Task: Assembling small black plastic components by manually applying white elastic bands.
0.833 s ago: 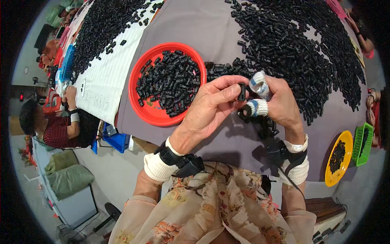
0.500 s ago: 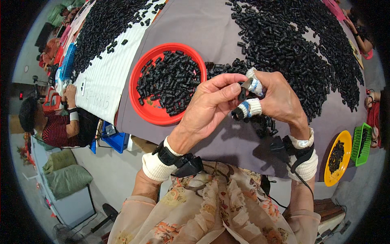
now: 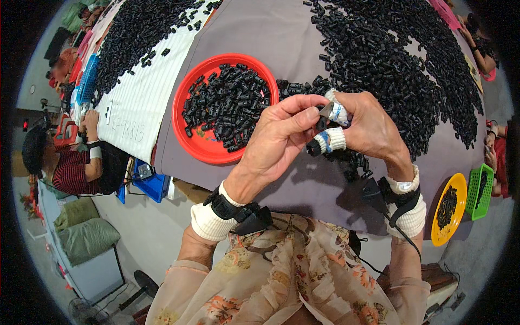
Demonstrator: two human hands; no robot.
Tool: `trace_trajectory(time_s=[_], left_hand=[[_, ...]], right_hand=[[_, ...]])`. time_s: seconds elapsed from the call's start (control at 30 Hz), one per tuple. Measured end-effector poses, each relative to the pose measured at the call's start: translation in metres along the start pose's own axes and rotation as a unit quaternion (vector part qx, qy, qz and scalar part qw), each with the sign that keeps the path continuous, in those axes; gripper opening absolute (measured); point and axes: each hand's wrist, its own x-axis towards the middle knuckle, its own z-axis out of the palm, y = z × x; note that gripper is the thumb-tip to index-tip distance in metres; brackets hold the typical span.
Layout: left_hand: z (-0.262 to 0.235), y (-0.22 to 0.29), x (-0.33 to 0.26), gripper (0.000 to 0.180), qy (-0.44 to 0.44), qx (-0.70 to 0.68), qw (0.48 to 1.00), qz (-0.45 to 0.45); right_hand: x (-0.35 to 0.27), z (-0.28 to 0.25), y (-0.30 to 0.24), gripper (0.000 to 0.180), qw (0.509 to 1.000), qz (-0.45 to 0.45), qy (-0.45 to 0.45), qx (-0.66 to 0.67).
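Note:
In front of me, above the grey cloth, my left hand (image 3: 279, 135) pinches a small black plastic part (image 3: 320, 123) between thumb and fingers. My right hand (image 3: 374, 127) meets it from the right, its thumb and finger wrapped in white knitted finger sleeves (image 3: 335, 140) with blue marks. A small grey metal blade (image 3: 326, 110) juts from the right hand's grip and touches or nearly touches the part. The fingers hide most of both. To the left of my hands, a round red tray (image 3: 181, 132) holds a heap of similar black parts.
A large pile of black parts (image 3: 374, 70) spreads over the grey cloth (image 3: 260, 30) beyond my hands. Right lie a yellow plate (image 3: 460, 216) and a green basket (image 3: 488, 197). At left, a person (image 3: 76, 168) sits beside another pile (image 3: 135, 40) on white sheeting.
My hands stay together at nearly the same place, with a slight shift of the fingers around the black part. The whole view has tilted a little.

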Motion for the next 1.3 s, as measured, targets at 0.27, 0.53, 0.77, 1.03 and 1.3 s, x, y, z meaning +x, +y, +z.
trace_trajectory(time_s=[0.27, 0.53, 0.77, 1.03, 1.3], left_hand=[[0.006, -0.002, 0.000, 0.019, 0.024, 0.013, 1.000, 0.003], [0.006, -0.006, 0.003, 0.017, 0.064, 0.036, 0.997, 0.005], [0.006, -0.003, 0.005, 0.018, 0.003, -0.029, 1.000, -0.003], [0.006, -0.007, 0.002, 0.020, 0.025, -0.017, 1.000, 0.004], [0.005, -0.007, 0.002, 0.020, 0.035, -0.002, 0.999, 0.005]], right_hand=[[-0.001, 0.006, 0.006, 0.039, 0.999, -0.024, 0.014, 0.019], [-0.004, 0.011, 0.016, 0.038, 0.999, -0.018, 0.012, 0.043], [-0.005, 0.002, 0.004, 0.036, 0.999, -0.028, 0.026, 0.030], [0.000, 0.001, 0.013, 0.029, 0.999, -0.037, 0.025, -0.001], [0.000, 0.007, 0.017, 0.030, 0.999, -0.042, 0.008, 0.017]])
